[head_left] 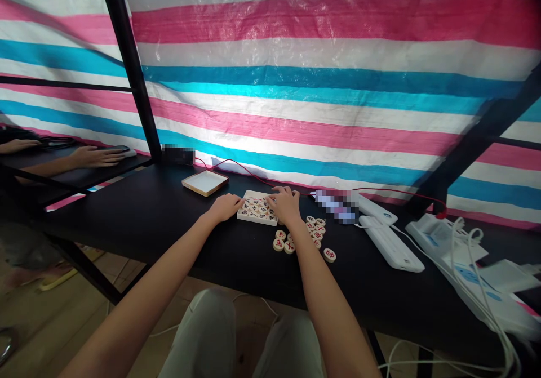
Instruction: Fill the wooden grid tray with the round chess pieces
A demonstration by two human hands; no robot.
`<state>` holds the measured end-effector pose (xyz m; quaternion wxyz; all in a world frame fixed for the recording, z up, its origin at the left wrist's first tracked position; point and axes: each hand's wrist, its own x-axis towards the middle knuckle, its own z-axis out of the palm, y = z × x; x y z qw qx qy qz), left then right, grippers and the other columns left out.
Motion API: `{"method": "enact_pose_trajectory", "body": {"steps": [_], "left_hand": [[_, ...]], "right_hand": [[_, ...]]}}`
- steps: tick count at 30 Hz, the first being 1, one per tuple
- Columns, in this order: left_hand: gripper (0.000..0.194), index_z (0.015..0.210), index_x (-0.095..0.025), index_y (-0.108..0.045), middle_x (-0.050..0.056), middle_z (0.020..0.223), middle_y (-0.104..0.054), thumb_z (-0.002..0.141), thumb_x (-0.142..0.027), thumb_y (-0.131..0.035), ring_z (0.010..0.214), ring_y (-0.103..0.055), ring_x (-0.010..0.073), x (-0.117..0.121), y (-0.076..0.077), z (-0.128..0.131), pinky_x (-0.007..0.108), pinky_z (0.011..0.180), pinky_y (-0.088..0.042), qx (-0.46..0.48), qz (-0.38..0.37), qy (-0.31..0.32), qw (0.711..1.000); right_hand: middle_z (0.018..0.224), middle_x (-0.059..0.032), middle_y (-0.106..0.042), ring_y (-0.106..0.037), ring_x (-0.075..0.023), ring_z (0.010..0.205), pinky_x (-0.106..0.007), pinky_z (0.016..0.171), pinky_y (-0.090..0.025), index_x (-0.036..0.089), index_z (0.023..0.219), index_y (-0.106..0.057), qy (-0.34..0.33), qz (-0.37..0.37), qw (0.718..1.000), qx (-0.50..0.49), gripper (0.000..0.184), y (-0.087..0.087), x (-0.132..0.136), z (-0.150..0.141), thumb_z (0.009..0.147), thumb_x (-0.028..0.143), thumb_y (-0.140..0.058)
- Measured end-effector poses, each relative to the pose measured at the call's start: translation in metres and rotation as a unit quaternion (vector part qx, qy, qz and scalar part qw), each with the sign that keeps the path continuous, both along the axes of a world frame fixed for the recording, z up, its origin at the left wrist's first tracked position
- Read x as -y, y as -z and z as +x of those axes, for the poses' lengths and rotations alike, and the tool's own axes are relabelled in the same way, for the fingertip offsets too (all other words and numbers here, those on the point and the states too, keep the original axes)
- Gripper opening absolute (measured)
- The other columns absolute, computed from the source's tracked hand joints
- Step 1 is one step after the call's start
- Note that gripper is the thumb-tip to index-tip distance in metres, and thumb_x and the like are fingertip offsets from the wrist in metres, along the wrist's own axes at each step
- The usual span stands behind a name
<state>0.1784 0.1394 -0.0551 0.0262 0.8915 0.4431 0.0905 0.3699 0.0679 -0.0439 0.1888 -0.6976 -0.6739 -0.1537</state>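
Note:
A shallow white box (pixel 257 221) on the black table is filled with round Chinese chess pieces (pixel 256 204), mostly with dark characters. At its left edge is my left hand (pixel 225 207), fingers closed together and gripping the side of the box. My right hand (pixel 285 205) lies over the right edge, with the thumb reaching onto the pieces and the fingers a little apart. Nothing shows in its grasp. Loose chess pieces with red characters (pixel 316 234) lie in a group to the right, partly hidden behind my right forearm. One red piece (pixel 329 255) lies apart from the group.
A box lid (pixel 205 182) rests behind my left hand. On the right are a phone-like blurred item (pixel 336 206), white power banks (pixel 393 245) and a power strip (pixel 460 271) with tangled cables. Another person's hand (pixel 95 156) is at the far-left table. A striped sheet (pixel 296 96) hangs behind.

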Motion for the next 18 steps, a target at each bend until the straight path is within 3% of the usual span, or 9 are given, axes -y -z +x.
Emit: {"method": "enact_pose_trajectory", "body": {"steps": [3, 7, 12, 18], "left_hand": [[0.051, 0.09, -0.019, -0.066, 0.01, 0.093, -0.065, 0.09, -0.044, -0.021, 0.087, -0.058, 0.0234, 0.0, 0.001, 0.0, 0.029, 0.071, -0.042, -0.001, 0.004, -0.001, 1.0], [0.051, 0.091, -0.018, -0.065, 0.01, 0.092, -0.064, 0.09, -0.044, -0.021, 0.086, -0.058, 0.0233, -0.001, 0.002, -0.001, 0.029, 0.07, -0.042, -0.001, 0.006, 0.002, 1.0], [0.052, 0.088, -0.017, -0.066, 0.01, 0.091, -0.064, 0.09, -0.044, -0.021, 0.084, -0.059, 0.0223, 0.0, 0.001, -0.001, 0.028, 0.069, -0.042, 0.0, 0.008, -0.002, 1.0], [0.051, 0.085, -0.017, -0.065, 0.01, 0.087, -0.065, 0.091, -0.043, -0.021, 0.081, -0.059, 0.0216, 0.001, 0.0, 0.001, 0.027, 0.067, -0.041, 0.002, 0.002, -0.005, 1.0]], "right_hand": [[0.11, -0.0049, -0.057, -0.042, -0.0223, 0.099, -0.039, 0.081, -0.025, 0.026, 0.092, -0.067, 0.043, 0.042, 0.998, -0.007, 0.029, -0.005, 0.003, 0.003, 0.089, 0.032, -0.039], [0.102, -0.0125, -0.058, -0.045, -0.0264, 0.098, -0.039, 0.078, -0.028, 0.018, 0.097, -0.065, 0.18, 0.085, 0.979, -0.041, 0.03, -0.014, 0.011, 0.014, 0.087, 0.024, -0.037], [0.094, -0.0152, -0.062, -0.054, -0.0274, 0.092, -0.037, 0.072, -0.035, 0.015, 0.093, -0.066, 0.241, -0.052, 0.966, -0.079, 0.027, -0.017, 0.02, 0.024, 0.083, 0.024, -0.044], [0.096, -0.004, -0.065, -0.057, -0.0226, 0.094, -0.03, 0.069, -0.039, 0.026, 0.093, -0.066, 0.218, -0.149, 0.956, -0.126, 0.022, -0.026, 0.047, 0.053, 0.08, 0.03, -0.048]]}}
